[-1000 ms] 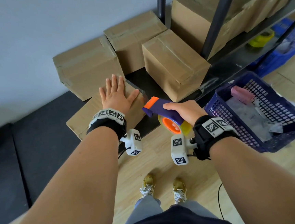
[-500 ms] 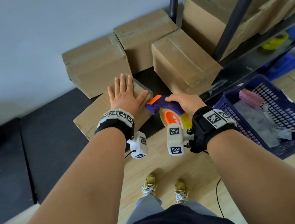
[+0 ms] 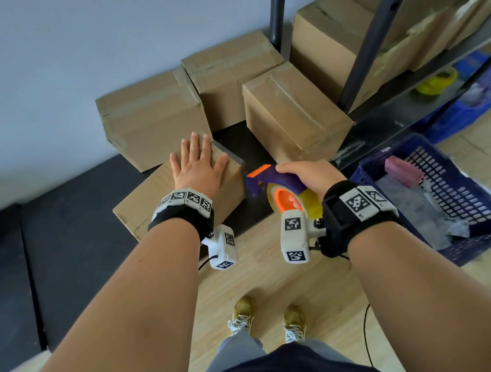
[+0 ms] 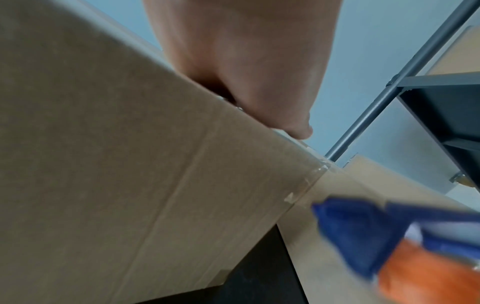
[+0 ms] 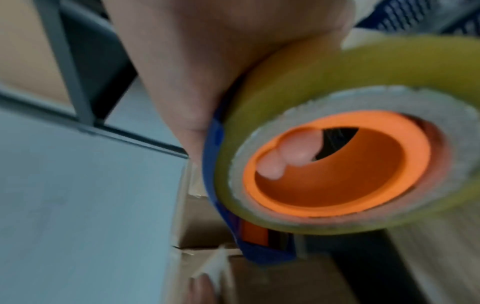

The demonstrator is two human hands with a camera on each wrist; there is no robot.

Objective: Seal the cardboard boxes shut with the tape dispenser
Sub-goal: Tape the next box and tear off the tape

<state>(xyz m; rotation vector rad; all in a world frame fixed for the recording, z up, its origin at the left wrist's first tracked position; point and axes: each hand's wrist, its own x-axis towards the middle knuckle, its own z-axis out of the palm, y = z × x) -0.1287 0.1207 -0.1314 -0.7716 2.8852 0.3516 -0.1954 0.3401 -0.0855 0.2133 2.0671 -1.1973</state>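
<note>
On the front cardboard box (image 3: 147, 200), left hand (image 3: 196, 167) flat, right hand (image 3: 308, 174) gripping tape dispenser (image 3: 270, 180) beside it.

The tape dispenser (image 3: 270, 180) in the middle of the frame was purple-blue with an orange tip. Its tape roll (image 3: 308, 202) was yellow around an orange middle. The cardboard boxes (image 3: 155, 119) at the top were plain brown. The basket (image 3: 485, 224) at the right was dark blue, with a pink block (image 3: 403, 169) inside. The wrist bands (image 3: 356, 206) were black with black-and-white square patterns. The shoes (image 3: 243, 313) at the bottom were gold with white laces.
</note>
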